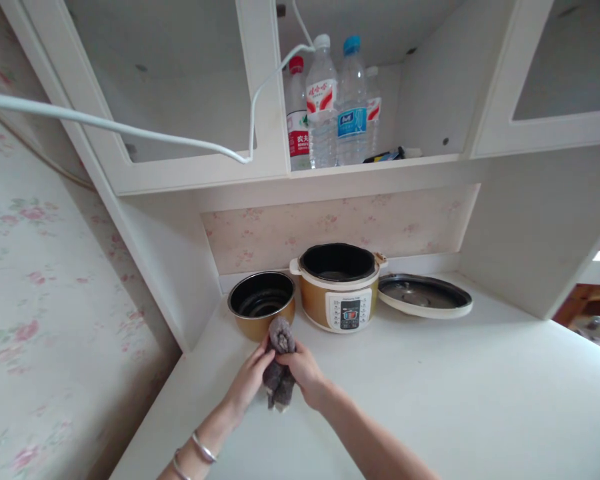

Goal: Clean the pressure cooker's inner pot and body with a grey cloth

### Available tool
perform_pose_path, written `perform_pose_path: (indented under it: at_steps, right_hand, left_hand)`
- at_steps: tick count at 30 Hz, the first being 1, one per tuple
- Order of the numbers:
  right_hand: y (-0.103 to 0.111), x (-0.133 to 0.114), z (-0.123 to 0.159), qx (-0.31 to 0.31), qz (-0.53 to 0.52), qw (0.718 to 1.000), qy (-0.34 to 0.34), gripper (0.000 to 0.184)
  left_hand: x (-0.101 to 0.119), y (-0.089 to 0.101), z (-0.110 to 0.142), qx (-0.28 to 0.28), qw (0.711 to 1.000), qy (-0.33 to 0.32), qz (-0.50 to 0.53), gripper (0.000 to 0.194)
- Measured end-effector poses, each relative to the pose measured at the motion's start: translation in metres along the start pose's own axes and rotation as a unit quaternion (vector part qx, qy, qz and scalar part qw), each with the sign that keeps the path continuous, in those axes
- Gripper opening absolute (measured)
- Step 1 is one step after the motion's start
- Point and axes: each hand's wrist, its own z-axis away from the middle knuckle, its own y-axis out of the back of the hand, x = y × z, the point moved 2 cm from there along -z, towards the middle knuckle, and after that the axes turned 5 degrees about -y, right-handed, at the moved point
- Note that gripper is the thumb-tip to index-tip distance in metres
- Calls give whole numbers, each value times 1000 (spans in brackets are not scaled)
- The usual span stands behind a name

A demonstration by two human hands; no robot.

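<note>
Both my hands meet over the white counter [430, 387] and grip a bunched grey-brown cloth [281, 337]. My left hand [247, 380] closes on its left side and my right hand [303, 370] on its right side, with the cloth's ends hanging below. Just behind the cloth stands a gold inner pot [261, 303] with a black inside. To its right sits the gold and white rice cooker [339, 287], open and without its lid. The cooker's lid [425, 295] lies upside down on the counter further right.
Several water bottles [325, 100] stand in the open cupboard shelf above. A white cable [130, 130] runs across from the left to the shelf. Floral wallpaper [30, 267] covers the left wall. Cupboard doors [555, 73] hang overhead on both sides.
</note>
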Motion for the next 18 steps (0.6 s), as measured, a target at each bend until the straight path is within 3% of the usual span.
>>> perform_pose_path:
  at_steps: [2,4,7,10,15,18]
  right_hand:
    - [10,-18,14,-46,-42,997,-39,43]
    - [19,-37,26,-101,-103,988,-54,46]
    - [37,-63,41,-160,-175,970,-41,56]
    - [62,-82,48,-181,-168,969,-27,57]
    - [118,-98,56,-187,-97,977,-13,53]
    - [158,-100,59,-167,-76,983,-15,56]
  left_hand:
    - [21,-21,7,3,995,19,103,49]
    - [45,-39,7,11,990,26,142,51]
    - [73,-62,-2,30,992,19,118,65]
    - [88,-81,-17,30,996,-21,76,70]
    - [112,-91,-50,24,998,-48,-11,46]
    - [143,-85,-77,10,999,-37,22,43]
